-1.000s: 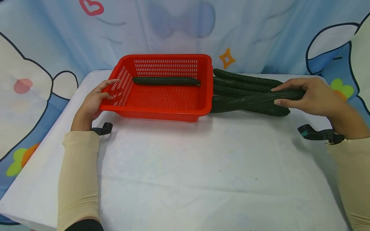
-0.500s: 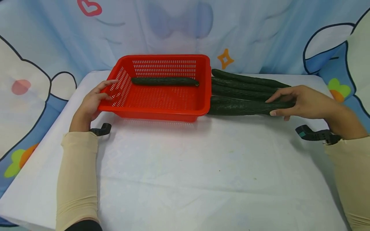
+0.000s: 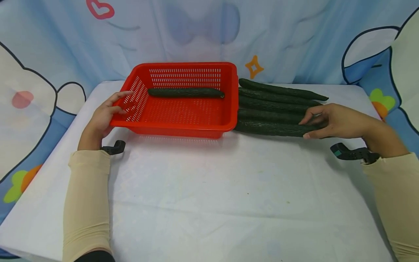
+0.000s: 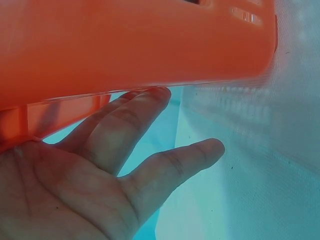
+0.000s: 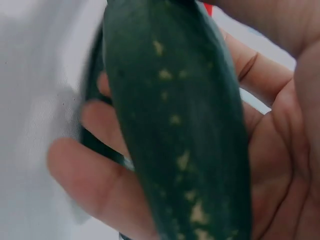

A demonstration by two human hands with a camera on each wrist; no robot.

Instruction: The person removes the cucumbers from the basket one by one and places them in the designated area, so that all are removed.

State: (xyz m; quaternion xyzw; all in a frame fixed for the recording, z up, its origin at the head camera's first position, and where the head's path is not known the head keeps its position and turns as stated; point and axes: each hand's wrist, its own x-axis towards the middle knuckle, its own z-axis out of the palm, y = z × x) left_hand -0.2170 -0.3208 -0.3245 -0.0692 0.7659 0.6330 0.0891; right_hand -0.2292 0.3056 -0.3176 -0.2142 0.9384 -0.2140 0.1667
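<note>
A red plastic basket [image 3: 176, 128] with slotted walls stands at the back of the table, and one dark green cucumber [image 3: 185, 92] lies in it along the far side. My left hand [image 3: 102, 118] grips the basket's left rim; in the left wrist view some fingers [image 4: 125, 125] lie against the basket's outer side. To the right, several cucumbers [image 3: 284, 97] lie side by side, their left ends next to the basket. My right hand [image 3: 343, 122] holds the nearest cucumber [image 3: 271, 128] at its right end. Close up, that cucumber [image 5: 175, 120] lies between thumb and curled fingers.
A white cloth covers the table [image 3: 209, 196], which reaches forward from the basket toward me. Behind it hangs a light blue curtain [image 3: 203, 32] with cartoon prints.
My right hand has moved toward me and slightly left with the held cucumber, drawing it off the others to the front of the row. The left hand stays on the basket.
</note>
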